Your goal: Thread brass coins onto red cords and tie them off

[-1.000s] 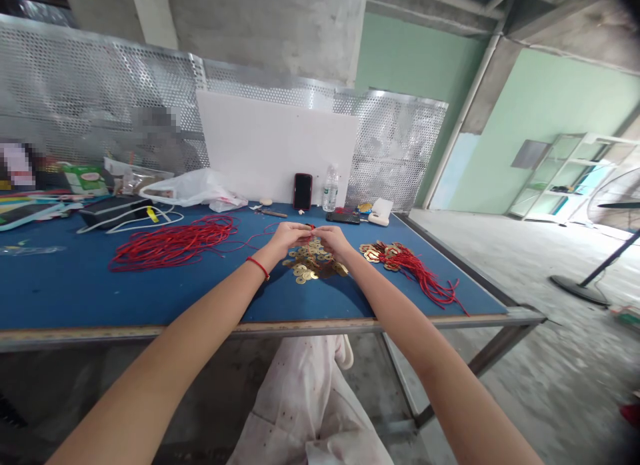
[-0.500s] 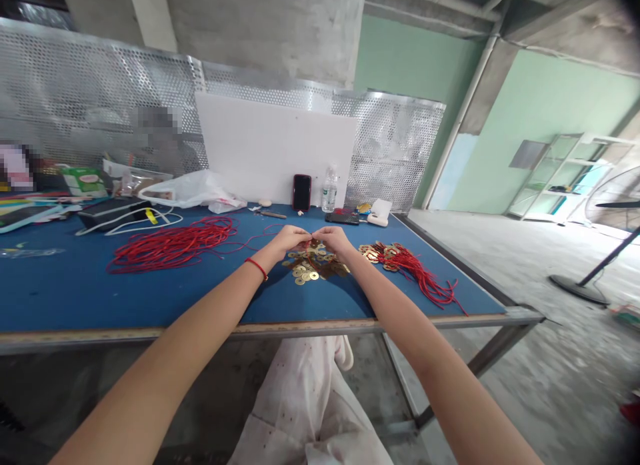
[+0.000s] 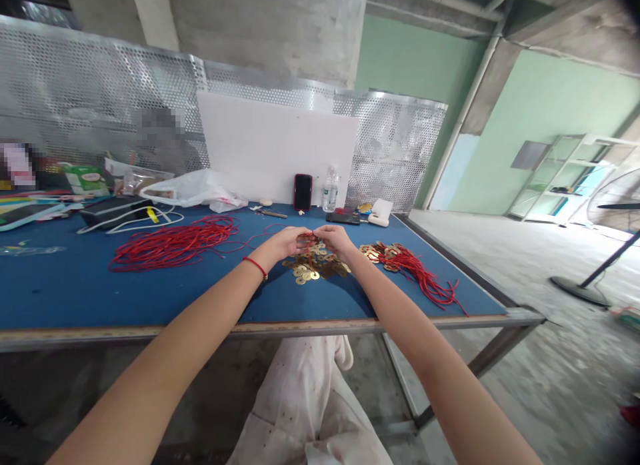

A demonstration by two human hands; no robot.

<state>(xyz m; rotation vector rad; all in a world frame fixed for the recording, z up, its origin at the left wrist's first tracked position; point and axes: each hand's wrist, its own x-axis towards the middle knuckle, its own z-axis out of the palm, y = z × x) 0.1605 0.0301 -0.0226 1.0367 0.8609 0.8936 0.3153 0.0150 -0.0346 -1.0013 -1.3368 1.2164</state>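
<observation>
2 hands [image 3: 285, 242], 2 cord piles [image 3: 173, 244], 1 btl [image 3: 330, 190]

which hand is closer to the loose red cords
Left. The left hand is just right of the red cords; the right hand is farther right, above the coins.

Flat, even light across the scene right now, brightest on the concrete floor [image 3: 525, 265] at right, with glare sweeping over the perforated metal panel [image 3: 100, 98] upper left. Just a soft shadow on the blue tabletop [image 3: 270, 298] at centre! Wide-angle bowing curves the table's front edge [image 3: 150, 332], the top corners fall dark, and pixelated blocks [image 3: 160, 122] smear the upper left.
</observation>
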